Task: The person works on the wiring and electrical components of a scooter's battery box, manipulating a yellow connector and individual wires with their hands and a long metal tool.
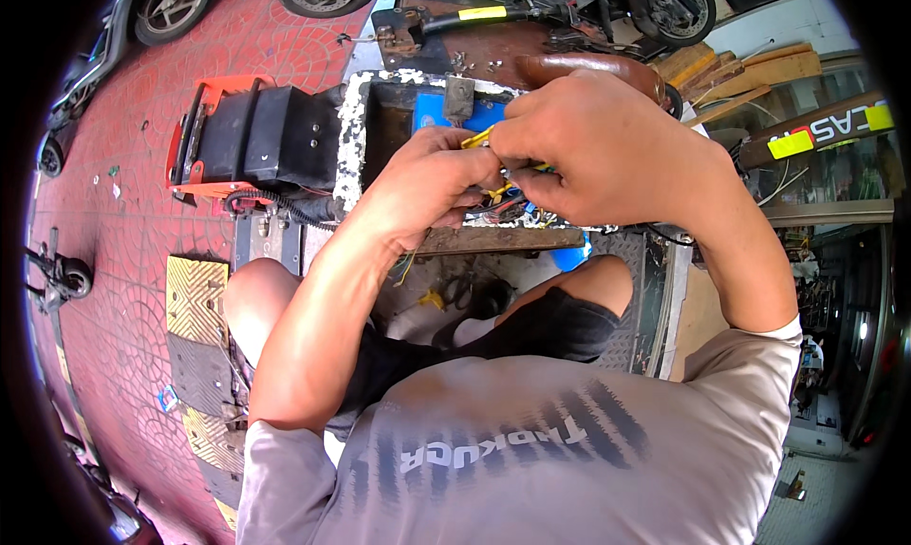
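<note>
**2 hands pinching thin wires over an open box**

The person is sitting low and holding both hands close together above an open box (pixel 399 127) with a crumbly white rim. The left hand (pixel 432 189) is curling its fingers shut around a small bunch of thin wires (pixel 503 196). The right hand (pixel 593 151) is pinching a yellow wire (pixel 477 138) at its tip, with thumb and fingers pressed tight. The 2 hands are touching each other.

The wires are hanging just in front of the box, between the hands and a flat wooden bar (pixel 498 240) below. Most of the bunch is hiding behind the fingers, so I cannot tell how many wires there are.

I think these wires are very light and very bendy. They are floppy like string, so they are going to wiggle if held far from the end. The plastic skin looks smooth and a bit slippery. The bare tips are probably easy to snap or fray. The best place to hold is on the colored skin, close to the tip, with a gentle pinch.

A black and orange case (pixel 251 132) is sitting just beside the box, on the person's left.
</note>
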A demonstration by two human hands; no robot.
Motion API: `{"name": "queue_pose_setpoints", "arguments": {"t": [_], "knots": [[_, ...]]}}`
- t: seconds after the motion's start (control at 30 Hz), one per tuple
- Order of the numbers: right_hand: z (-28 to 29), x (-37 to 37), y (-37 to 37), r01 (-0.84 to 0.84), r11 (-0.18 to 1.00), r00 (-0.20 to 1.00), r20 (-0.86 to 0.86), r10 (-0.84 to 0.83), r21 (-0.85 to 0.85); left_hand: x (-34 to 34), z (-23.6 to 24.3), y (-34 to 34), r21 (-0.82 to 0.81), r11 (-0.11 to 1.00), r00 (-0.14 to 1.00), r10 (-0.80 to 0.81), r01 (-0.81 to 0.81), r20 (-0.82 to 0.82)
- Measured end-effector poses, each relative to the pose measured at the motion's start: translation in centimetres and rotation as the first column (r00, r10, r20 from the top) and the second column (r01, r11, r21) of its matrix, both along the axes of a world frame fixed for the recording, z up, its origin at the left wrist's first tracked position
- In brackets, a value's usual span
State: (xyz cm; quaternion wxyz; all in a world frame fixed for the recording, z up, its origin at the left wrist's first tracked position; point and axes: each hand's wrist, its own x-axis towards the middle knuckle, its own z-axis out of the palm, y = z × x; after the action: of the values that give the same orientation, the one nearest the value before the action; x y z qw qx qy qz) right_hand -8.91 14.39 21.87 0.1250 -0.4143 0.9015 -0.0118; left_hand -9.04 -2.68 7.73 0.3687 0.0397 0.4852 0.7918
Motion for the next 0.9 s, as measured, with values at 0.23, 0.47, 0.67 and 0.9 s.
{"name": "queue_pose_setpoints", "arguments": {"t": [0.23,0.47,0.67,0.9], "knots": [[-0.2,0.0,-0.7,0.109,0.993,0.992,0.060,-0.112,0.054,-0.3,-0.9,-0.5,0.008,0.998,0.997,-0.066,0.067,-0.047],[-1.8,1.1,0.7,0.164,0.956,0.986,0.022,-0.164,-0.245,-0.3,-0.6,-1.2,0.074,0.993,0.996,-0.085,0.087,-0.023],[-3.0,2.0,1.2,0.192,0.898,0.980,0.023,-0.200,-0.397,0.0,0.4,-1.1,0.046,0.997,0.998,-0.060,0.061,-0.014],[-2.6,2.8,1.1,0.171,0.918,0.980,-0.037,-0.196,-0.357,-0.2,-0.1,-1.1,0.067,0.990,0.992,-0.125,0.126,-0.027]]}}
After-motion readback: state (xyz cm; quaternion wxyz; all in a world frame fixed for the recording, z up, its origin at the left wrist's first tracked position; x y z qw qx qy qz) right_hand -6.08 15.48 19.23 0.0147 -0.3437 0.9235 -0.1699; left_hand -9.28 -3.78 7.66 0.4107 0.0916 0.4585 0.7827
